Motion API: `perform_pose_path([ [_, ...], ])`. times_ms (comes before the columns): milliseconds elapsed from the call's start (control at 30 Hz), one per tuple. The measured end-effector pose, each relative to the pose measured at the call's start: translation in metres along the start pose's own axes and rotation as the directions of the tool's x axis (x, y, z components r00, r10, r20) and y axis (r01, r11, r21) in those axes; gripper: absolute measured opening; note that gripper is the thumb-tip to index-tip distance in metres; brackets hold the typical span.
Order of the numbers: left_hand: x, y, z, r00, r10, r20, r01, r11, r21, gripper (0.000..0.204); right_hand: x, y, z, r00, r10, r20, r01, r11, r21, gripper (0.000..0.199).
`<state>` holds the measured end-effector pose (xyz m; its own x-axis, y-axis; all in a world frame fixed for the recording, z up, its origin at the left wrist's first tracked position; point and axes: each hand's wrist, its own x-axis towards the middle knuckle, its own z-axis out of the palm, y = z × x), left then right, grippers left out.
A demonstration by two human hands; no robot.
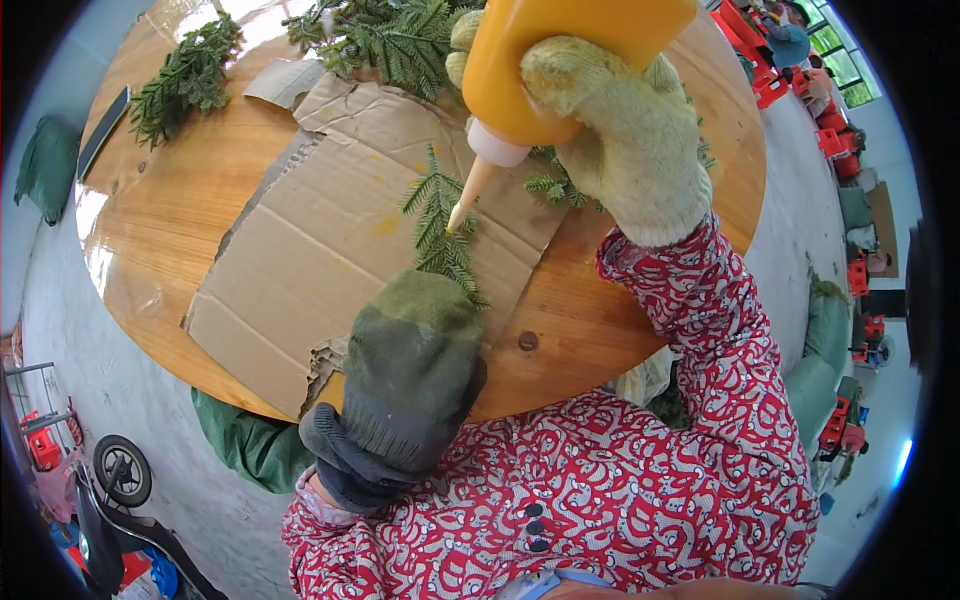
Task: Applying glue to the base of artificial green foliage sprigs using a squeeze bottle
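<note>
My right hand (640,140), in an off-white knitted glove, is wrapped round a yellow squeeze bottle (540,65) held upside down. The bottle's pale tapered nozzle (470,195) points down at a green artificial fir sprig (435,215), its tip over the needles. My left hand (415,335), in a dark grey and olive glove, is closed at the sprig's near end. Its fingertips are hidden beneath the glove's back. Under both lies a flattened sheet of brown cardboard (290,280) with torn edges and a few yellowish stains.
Fir branches lie on the round wooden table (160,230): a bunch (190,80) at far left, a pile (390,40) at the back, and another sprig (560,185) beside the bottle. A dark flat object (103,132) rests at the left rim. Green sacks (245,440) stand below the table.
</note>
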<state>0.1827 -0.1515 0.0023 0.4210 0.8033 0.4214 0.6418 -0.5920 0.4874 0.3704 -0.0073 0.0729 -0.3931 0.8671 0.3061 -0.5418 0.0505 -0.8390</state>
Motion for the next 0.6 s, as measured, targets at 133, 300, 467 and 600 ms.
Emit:
perform_pose_path([
  [133,0.0022,-0.0005,-0.0001,1.000,0.011,-0.002,-0.011,1.000,-0.013,0.041,0.0000,0.0024,0.0004,0.996,-0.024,-0.083,0.023,1.000,-0.015,0.029],
  [300,0.0025,0.0012,-0.0022,1.000,-0.008,0.001,0.008,1.000,-0.014,0.040,0.0004,0.0029,0.0012,0.994,-0.006,-0.113,0.009,1.000,0.026,0.027],
  [467,0.0027,0.0007,-0.0016,1.000,0.003,0.000,-0.003,0.999,-0.034,0.039,0.0033,0.0009,0.0063,0.974,-0.063,-0.216,0.042,0.994,-0.104,0.028],
  [600,0.0023,0.0045,-0.0020,1.000,0.009,-0.002,-0.009,0.999,-0.036,0.039,0.0012,-0.0008,-0.0006,0.979,-0.069,-0.190,0.045,0.991,-0.128,0.028],
])
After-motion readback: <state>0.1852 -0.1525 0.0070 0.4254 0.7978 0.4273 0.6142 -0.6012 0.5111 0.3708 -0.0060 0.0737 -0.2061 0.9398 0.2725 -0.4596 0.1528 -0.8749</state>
